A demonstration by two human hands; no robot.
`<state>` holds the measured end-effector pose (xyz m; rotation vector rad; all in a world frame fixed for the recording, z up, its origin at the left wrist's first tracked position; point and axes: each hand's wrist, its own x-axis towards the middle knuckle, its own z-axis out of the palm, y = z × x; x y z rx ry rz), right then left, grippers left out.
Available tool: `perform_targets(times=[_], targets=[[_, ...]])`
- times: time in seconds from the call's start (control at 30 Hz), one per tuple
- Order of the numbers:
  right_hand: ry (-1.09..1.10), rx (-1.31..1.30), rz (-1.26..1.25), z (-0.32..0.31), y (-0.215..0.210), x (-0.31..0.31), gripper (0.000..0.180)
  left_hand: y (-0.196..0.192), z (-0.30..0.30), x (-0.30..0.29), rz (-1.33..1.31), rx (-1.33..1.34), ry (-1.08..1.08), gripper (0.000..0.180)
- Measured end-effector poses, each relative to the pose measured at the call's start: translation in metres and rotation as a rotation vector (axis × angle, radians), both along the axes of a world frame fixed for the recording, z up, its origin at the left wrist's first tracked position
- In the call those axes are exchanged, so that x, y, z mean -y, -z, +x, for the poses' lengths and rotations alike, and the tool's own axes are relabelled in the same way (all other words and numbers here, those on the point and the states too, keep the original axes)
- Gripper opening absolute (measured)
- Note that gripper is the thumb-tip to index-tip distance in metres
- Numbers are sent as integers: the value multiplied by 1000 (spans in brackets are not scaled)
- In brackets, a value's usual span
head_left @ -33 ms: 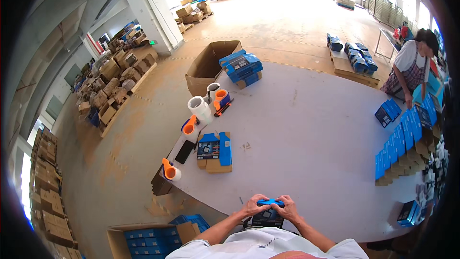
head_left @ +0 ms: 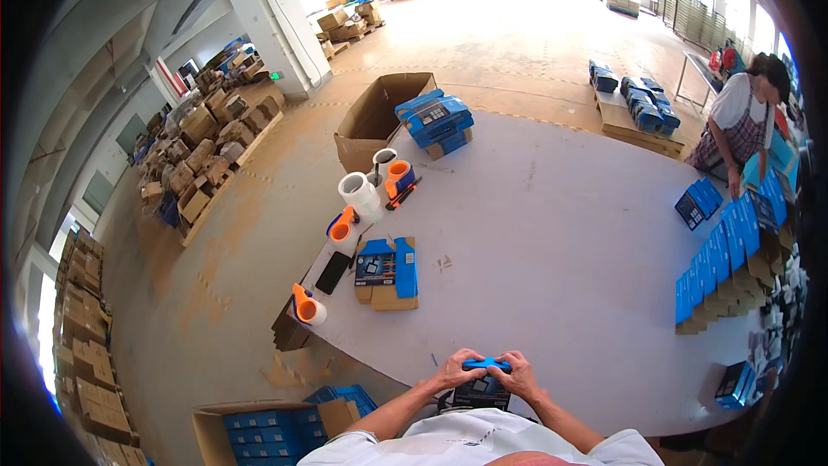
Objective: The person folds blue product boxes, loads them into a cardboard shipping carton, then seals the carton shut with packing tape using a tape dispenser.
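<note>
On my remote feed, the left hand (head_left: 457, 369) and right hand (head_left: 518, 372) both grasped the black cardboard box with a blue top (head_left: 481, 392), at the near edge of the pale, smooth table (head_left: 543, 250). I made out no change from the picture just before, so the handling stood at the same point. Farther out, a blue, black and brown cardboard carton (head_left: 379, 269) lay near a flat black rectangular device (head_left: 332, 273); at right stood a co-worker (head_left: 733, 125).

The person wears a white shirt (head_left: 418, 449) with short sleeves, the left sleeve (head_left: 347, 450) and right sleeve (head_left: 628, 448) both plain white. A small dark marking (head_left: 473, 443) sits on its front, too small to make out. Left hand (head_left: 458, 369) and right hand (head_left: 519, 374) are bare.
</note>
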<state>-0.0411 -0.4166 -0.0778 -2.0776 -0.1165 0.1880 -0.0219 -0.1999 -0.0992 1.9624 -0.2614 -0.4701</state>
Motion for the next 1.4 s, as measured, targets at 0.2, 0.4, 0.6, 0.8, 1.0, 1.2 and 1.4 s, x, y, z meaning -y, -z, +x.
perform_targets(times=[0.2,0.4,0.6,0.8,1.0,1.2,1.4], targets=[[-100,49,-35,2,9,3,34,1,-1,-6,-50,2,56,39],[-163,2,-71,-1,3,1,35,1,-2,-12,-33,-34,145,32],[-22,8,6,-6,-13,-2,60,-13,-5,-16,-172,-26,49,31],[285,-267,264,3,-5,36,74,-36,50,-24,-522,-124,-661,18],[46,-476,661,-3,-41,29,49,-66,70,2,-878,-327,-653,31],[340,-122,905,-11,-53,76,14,-71,68,36,-887,-439,-478,49],[592,495,744,22,-163,223,18,-57,65,41,-719,-488,-397,36]])
